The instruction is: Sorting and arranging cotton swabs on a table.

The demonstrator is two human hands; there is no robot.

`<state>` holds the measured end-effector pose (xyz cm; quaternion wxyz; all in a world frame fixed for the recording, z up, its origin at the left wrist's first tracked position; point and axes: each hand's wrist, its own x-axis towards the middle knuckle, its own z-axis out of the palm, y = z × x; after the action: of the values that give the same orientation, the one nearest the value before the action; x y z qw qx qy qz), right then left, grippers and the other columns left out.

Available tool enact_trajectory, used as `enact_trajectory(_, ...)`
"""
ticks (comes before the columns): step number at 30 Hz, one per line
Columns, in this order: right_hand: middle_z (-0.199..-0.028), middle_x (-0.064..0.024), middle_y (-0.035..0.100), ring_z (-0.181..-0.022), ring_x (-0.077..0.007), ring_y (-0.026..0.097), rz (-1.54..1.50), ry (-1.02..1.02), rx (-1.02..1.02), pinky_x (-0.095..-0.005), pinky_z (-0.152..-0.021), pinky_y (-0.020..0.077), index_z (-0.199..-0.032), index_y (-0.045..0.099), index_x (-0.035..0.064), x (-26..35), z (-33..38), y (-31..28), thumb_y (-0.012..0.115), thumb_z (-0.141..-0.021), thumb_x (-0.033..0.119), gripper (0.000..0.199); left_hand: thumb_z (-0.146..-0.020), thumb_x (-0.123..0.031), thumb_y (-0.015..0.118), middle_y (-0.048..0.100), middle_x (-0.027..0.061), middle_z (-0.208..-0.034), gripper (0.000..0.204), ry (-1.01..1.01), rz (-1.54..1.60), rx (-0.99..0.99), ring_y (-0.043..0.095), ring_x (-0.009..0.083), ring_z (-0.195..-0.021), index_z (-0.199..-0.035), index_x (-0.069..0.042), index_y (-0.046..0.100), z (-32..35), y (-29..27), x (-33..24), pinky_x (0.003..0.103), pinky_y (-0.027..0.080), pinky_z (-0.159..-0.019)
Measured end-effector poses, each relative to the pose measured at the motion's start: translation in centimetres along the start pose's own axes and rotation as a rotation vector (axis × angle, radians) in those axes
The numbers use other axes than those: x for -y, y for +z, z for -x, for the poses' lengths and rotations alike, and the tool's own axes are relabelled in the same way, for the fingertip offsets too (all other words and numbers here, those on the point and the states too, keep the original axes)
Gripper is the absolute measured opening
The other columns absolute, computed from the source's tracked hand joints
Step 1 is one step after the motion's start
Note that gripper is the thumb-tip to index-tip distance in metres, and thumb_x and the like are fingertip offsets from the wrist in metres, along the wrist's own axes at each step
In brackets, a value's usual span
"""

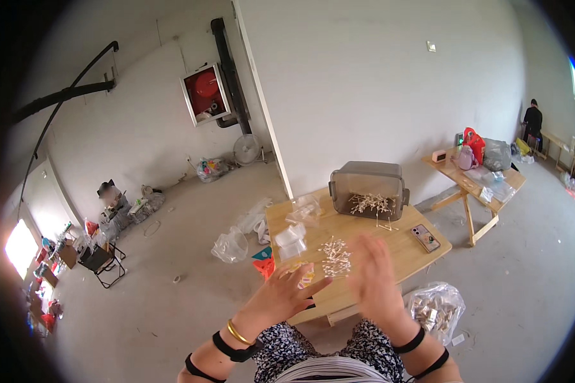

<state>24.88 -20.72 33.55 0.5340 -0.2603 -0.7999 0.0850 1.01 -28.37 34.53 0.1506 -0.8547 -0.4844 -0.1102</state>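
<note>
We are looking down at our two hands raised over the near edge of a small wooden table (402,246). Our left hand (281,297) is spreading its fingers wide and flat, palm down, holding nothing; a gold bangle and a dark strap are sitting on that wrist. Our right hand (374,274) is showing as a blur, so we cannot tell whether its fingers are spread or closing, though nothing visible is sitting in it; two dark straps are circling that forearm.

Between and just beyond the hands, a loose pile of cotton swabs (335,255) is lying on the tabletop, nearest to our right hand and not touching either one. Farther back, a grey translucent plastic bin (368,188) is standing at the far edge, with more swabs heaped inside it and a few lying just in front. Small clear plastic bags (292,239) are lying to the left of the pile, and a phone (425,237) is resting face up near the right edge.

On the floor, a bag of small filled packets (436,309) is sitting beside the table on the right, and a crumpled clear bag (230,246) is lying on the left. A second table (473,185) with bags on it is standing well apart, farther right
</note>
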Motion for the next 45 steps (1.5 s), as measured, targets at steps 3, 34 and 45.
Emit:
enact_trajectory(3, -0.141, -0.0136, 0.058, -0.137, -0.0376, 0.045, -0.093, -0.406, 0.219, -0.0548, -0.115, 0.0328, -0.139, 0.056, 0.0109, 3.3, 1.1, 2.3, 0.073, -0.086, 0.027, 0.058, -0.089, -0.032, 0.073, 0.049, 0.0099, -0.147, 0.067, 0.075, -0.114, -0.11, 0.062, 0.0224, -0.115, -0.15, -0.031, 0.048, -0.7, 0.2, -0.3, 0.044, 0.042, -0.108)
enact_trajectory(34, -0.115, -0.0143, 0.065, -0.111, -0.0384, 0.058, 0.199, 0.224, 0.324, -0.0491, -0.093, 0.0468, -0.103, 0.07, 0.0075, -9.9, 10.9, 3.4, 0.073, -0.088, 0.024, 0.023, -0.092, -0.084, 0.032, 0.061, 0.024, -0.131, 0.095, 0.764, 1.256, -0.343, 0.046, 0.0409, -0.126, -0.118, -0.004, 0.076, 2.1, -15.4, -9.7, 0.06, 0.027, -0.108)
enact_trajectory(45, -0.114, -0.0142, 0.066, -0.115, -0.0363, 0.058, 0.177, 0.293, 0.368, -0.0469, -0.098, 0.0472, -0.103, 0.073, 0.0063, -10.6, 13.0, 3.3, 0.071, -0.089, 0.027, 0.024, -0.101, -0.057, 0.052, 0.066, 0.001, -0.122, 0.043, 0.601, 0.425, -0.983, 0.063, 0.0198, -0.098, -0.111, -0.022, 0.074, 2.5, -15.8, -9.6, 0.048, 0.048, -0.093)
